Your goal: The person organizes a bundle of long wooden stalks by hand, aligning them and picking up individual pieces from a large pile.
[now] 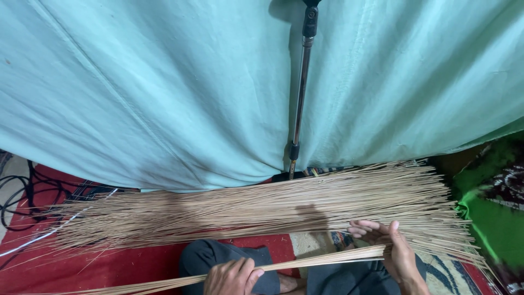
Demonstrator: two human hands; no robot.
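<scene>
A wide pile of long thin tan sticks (256, 210) lies across the red floor mat (109, 267) in front of me. A smaller bundle of the same sticks (305, 262) runs from lower left to right across my lap. My left hand (232, 276) is closed over this bundle near its middle. My right hand (390, 248) grips the bundle's right end, fingers curled, close to the big pile's right side. My knees in dark trousers (218, 257) show beneath the bundle.
A pale teal cloth (164, 93) hangs as a backdrop. A thin metal stand pole (301, 93) rises in front of it. Dark cables (22, 191) lie at the left. Green patterned fabric (491, 207) sits at the right.
</scene>
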